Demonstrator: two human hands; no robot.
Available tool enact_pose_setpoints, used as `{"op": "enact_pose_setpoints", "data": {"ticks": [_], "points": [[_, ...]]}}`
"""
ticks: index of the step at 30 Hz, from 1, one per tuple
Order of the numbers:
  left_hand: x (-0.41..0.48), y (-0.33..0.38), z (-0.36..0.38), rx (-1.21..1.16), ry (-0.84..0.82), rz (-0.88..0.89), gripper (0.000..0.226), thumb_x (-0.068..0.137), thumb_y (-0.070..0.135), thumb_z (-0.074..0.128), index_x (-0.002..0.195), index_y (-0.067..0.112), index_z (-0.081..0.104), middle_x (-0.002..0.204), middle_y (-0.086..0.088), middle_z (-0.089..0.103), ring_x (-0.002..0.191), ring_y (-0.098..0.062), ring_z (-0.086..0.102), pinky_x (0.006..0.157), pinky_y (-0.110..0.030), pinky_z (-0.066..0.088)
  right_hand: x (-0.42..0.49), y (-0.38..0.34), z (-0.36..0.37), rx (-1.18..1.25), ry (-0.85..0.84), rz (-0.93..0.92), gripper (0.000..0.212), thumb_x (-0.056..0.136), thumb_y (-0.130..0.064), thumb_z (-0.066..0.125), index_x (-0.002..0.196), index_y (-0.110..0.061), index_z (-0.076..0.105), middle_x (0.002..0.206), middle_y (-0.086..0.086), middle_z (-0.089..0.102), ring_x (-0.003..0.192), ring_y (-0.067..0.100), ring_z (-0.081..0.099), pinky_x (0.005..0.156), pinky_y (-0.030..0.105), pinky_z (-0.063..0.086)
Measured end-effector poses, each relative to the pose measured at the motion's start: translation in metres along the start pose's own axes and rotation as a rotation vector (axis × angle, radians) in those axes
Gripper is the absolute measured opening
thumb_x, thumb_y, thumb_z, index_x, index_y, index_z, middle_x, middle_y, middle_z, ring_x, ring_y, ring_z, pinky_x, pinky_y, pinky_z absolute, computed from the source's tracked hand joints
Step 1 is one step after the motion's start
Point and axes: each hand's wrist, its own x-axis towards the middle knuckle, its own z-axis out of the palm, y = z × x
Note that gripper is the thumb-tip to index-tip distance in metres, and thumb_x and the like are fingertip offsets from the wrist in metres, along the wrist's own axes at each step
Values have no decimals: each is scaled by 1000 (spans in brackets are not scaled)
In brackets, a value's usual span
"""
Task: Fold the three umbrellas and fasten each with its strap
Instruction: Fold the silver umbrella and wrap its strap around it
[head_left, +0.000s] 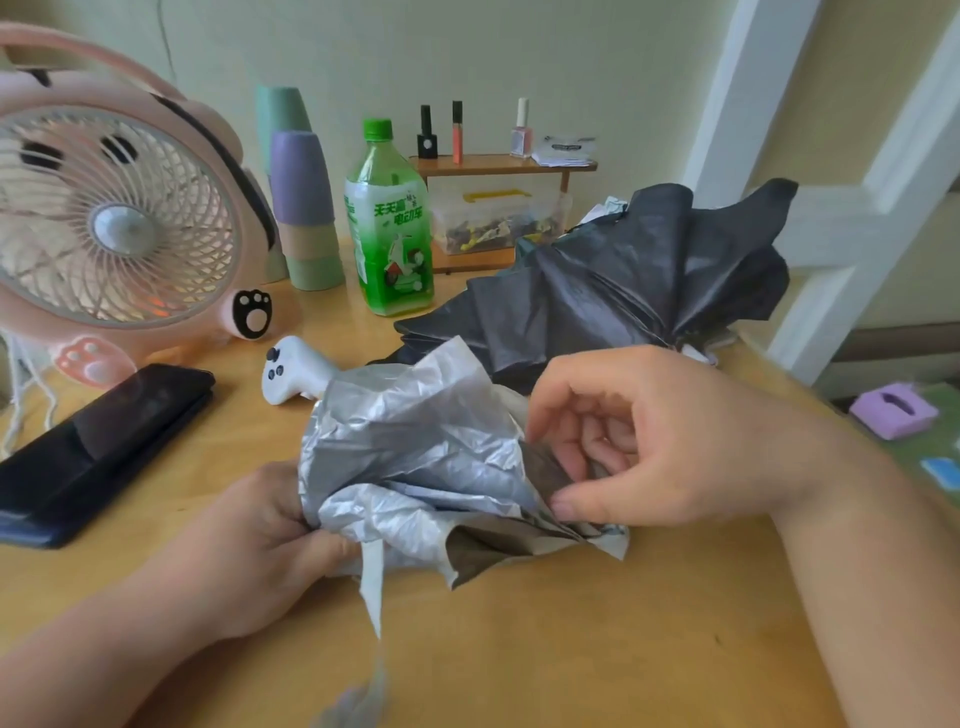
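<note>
A crumpled silver umbrella (415, 441) lies across the middle of the wooden table (597, 649), its white handle (291, 371) pointing back left. My left hand (260, 545) grips the bunched canopy at its lower left end. My right hand (639, 441) pinches a fold of the canopy on the right side, thumb on the dark inner lining. The umbrella's pale strap (371, 587) hangs loose toward me. Behind it a black umbrella (623, 291) sprawls unfolded and loose. A dark folded umbrella (98, 452) lies at the left.
A pink desk fan (114, 218) stands at the back left. Stacked cups (304, 208), a green bottle (389, 223) and a small wooden shelf (498, 166) with bottles and a clear box line the back. A white frame (831, 234) rises on the right.
</note>
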Motion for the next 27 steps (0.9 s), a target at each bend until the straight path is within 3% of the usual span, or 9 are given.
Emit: {"op": "enact_pose_setpoints", "data": {"ticks": [3,6,11,15,18,20,23,25,27], "points": [[0,1,0,-60,-3,8,16,99,60,48,90,68,59,85,43,60,75,23,55,66,4,39,-1,-2,0,-143,-45,36,47,73,-17,84,105,-41,60,89,-7,68,61,12,56,59,39,53],[-3,-3,2,-79,13,-7,17,93,51,60,85,66,62,82,39,63,73,20,58,65,3,41,1,-4,3,-288,-23,45,48,74,-16,77,106,-44,54,89,-9,64,65,8,55,58,30,50],[-1,5,2,-107,0,-13,17,98,63,43,91,70,57,87,48,58,78,26,54,69,6,38,15,0,17,-247,255,-76,26,67,-37,62,91,-32,57,65,-1,57,53,10,47,52,28,41],[-5,-5,-1,-109,-32,-29,15,94,56,58,86,69,58,85,45,60,77,23,56,69,3,40,31,4,31,-64,544,-102,28,76,-47,69,73,-20,64,58,3,58,47,12,46,46,21,37],[-8,-11,2,-146,-13,-73,13,87,58,65,77,66,62,79,40,63,72,19,59,66,1,41,35,11,20,22,734,-66,27,86,-32,79,70,-17,64,60,4,61,49,8,49,50,18,39],[-7,-11,3,-150,-6,-74,11,88,67,55,79,66,62,79,40,63,72,18,59,66,1,41,20,11,5,190,643,-246,20,84,-23,80,78,-14,63,64,11,59,55,16,52,53,24,42],[-7,-18,5,-193,5,-139,15,86,63,63,71,62,65,73,34,65,69,15,59,64,-2,43,-9,0,-8,352,189,-387,28,77,-25,87,88,-15,63,62,13,51,52,30,44,50,30,37],[-10,-29,7,-208,8,-218,16,83,52,78,68,49,72,72,24,69,67,8,60,65,-16,51,-13,-2,-7,232,55,-363,22,76,-19,86,90,-17,69,60,6,54,50,21,47,51,23,39],[-12,-39,7,-211,-12,-331,30,77,57,71,74,28,77,74,7,72,69,-9,63,69,-36,56,-5,1,-1,112,61,-331,18,80,-12,83,96,-20,78,58,0,56,49,14,47,52,20,39]]}}
